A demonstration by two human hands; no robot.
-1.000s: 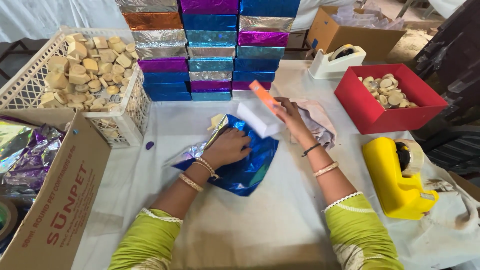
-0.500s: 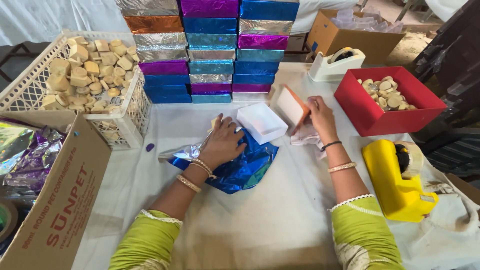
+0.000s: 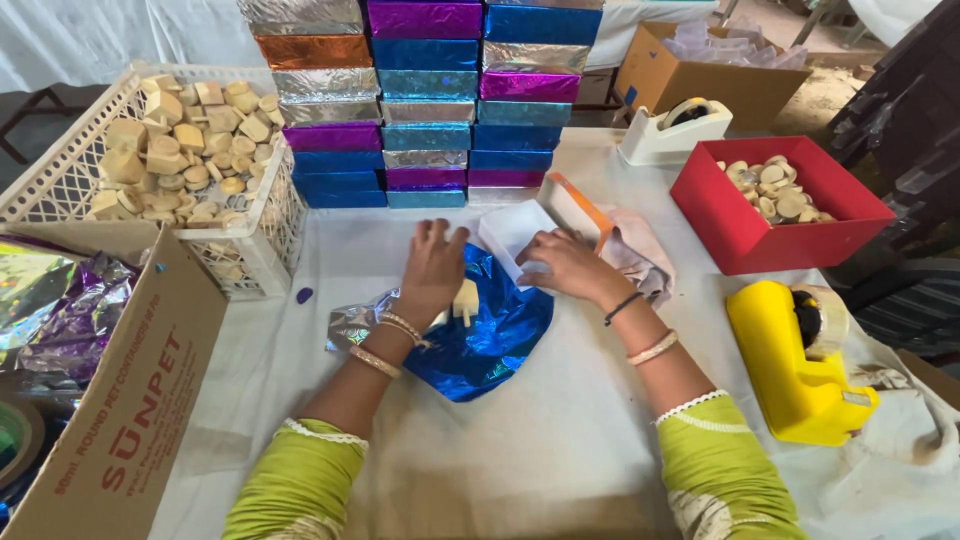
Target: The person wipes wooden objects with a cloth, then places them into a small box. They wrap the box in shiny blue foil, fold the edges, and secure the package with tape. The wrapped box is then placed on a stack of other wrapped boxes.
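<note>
A white basket of wooden blocks [image 3: 180, 150] stands at the left of the desk [image 3: 500, 460]. The left hand [image 3: 432, 268] lies flat, fingers spread open, on the blue foil sheet [image 3: 490, 335], whose long axis runs from near-left to far-right. Just right of it, the right hand [image 3: 565, 265] presses curled fingers onto a white box [image 3: 512, 232] at the foil's far edge; whether it grips is unclear. Farther right stand a red tray [image 3: 745, 235] and a yellow tape dispenser [image 3: 790, 360].
</note>
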